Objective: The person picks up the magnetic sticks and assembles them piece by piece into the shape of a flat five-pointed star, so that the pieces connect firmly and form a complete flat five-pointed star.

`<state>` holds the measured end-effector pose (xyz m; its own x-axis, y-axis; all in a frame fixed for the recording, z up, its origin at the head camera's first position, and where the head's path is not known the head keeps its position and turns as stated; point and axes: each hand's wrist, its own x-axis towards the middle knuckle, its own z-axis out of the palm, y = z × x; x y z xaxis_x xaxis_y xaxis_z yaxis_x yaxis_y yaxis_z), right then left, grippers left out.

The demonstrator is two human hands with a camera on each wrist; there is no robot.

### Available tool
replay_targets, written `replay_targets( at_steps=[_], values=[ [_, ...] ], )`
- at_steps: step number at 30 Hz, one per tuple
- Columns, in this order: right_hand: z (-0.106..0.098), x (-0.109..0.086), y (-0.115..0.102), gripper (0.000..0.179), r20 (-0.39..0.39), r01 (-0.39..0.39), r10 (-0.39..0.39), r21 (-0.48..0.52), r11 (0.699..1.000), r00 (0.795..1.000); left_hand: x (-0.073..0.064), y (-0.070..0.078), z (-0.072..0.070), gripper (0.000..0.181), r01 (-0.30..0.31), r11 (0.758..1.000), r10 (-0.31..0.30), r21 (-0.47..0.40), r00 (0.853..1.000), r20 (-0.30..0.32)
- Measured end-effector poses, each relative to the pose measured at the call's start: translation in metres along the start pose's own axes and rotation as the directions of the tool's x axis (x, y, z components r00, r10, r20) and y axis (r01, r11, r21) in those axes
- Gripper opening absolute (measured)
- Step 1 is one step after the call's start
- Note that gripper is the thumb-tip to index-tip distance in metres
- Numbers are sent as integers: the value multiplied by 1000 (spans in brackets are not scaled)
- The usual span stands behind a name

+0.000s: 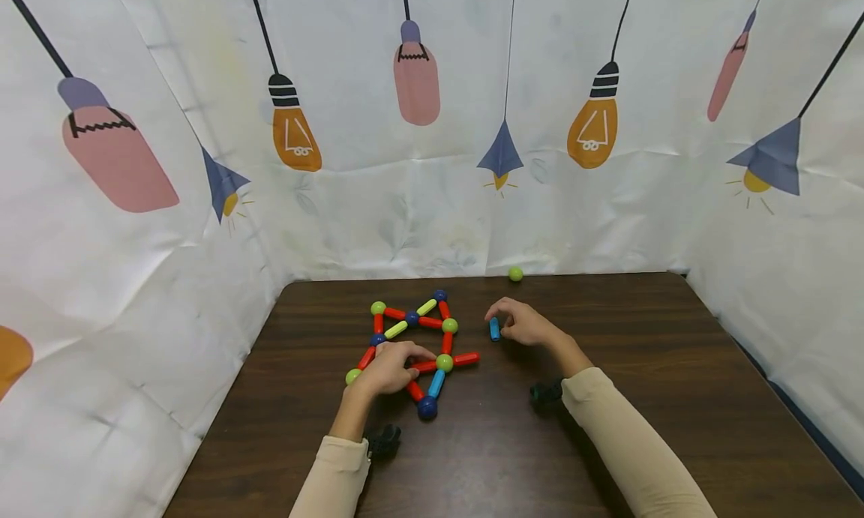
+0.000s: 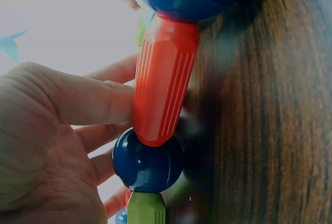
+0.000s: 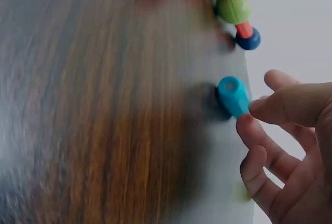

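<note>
A flat figure of magnetic rods and balls (image 1: 450,325) lies on the table, with red, yellow-green and light-blue rods joined by green and dark-blue balls. My left hand (image 1: 388,368) holds its near left part. In the left wrist view, the thumb lies against a red rod (image 2: 166,79) between two blue balls, with fingers behind it. To the figure's right, my right hand (image 1: 529,324) pinches a light-blue rod (image 1: 495,329) by one end. The right wrist view shows thumb and finger (image 3: 249,124) at that rod's end; its other end points away from the hand.
A loose green ball (image 1: 516,273) sits at the table's far edge. The dark wooden table (image 1: 641,353) extends to the right and toward me. A white cloth printed with lamps (image 1: 432,203) hangs behind and at both sides. Dark wrist-worn devices (image 1: 383,441) sit at both cuffs.
</note>
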<state>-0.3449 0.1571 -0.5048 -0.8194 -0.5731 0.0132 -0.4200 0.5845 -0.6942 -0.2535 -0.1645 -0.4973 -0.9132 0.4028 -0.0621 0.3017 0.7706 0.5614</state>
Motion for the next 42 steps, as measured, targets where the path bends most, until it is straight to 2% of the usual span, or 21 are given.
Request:
replay_targets(
  at_steps=[7, 15, 18, 23, 29, 33, 37, 42],
  values=[
    [-2, 2, 7, 20, 65, 7, -3, -67, 998, 998, 0, -1, 0, 36, -13, 1000, 13, -6, 1000, 4],
    [-4, -4, 11, 17, 52, -48, 53, -95, 994, 997, 1, -4, 0, 37, -22, 999, 22, -29, 1000, 5],
    [-4, -5, 12, 15, 60, -65, 70, -76, 995, 996, 1, -6, 0, 38, -25, 999, 25, -48, 1000, 1],
    [-2, -5, 11, 11, 86, -60, 58, 19, 998, 995, 2, -9, 0, 39, -25, 997, 25, -73, 1000, 6],
    [3, 0, 4, 8, 52, -48, 45, 67, 997, 998, 1, -10, 0, 39, -42, 995, 42, -85, 999, 8],
    [8, 4, -1, 9, 26, -82, 81, 22, 996, 996, 2, -10, 0, 38, -44, 995, 45, -89, 999, 5],
    [11, 6, -3, 11, 44, -113, 114, -29, 993, 992, 2, -10, 0, 38, -41, 995, 42, -90, 999, 6],
    [10, 8, -4, 13, 38, -100, 101, -36, 994, 994, 1, -11, -1, 38, -42, 995, 42, -87, 999, 7]
  ],
)
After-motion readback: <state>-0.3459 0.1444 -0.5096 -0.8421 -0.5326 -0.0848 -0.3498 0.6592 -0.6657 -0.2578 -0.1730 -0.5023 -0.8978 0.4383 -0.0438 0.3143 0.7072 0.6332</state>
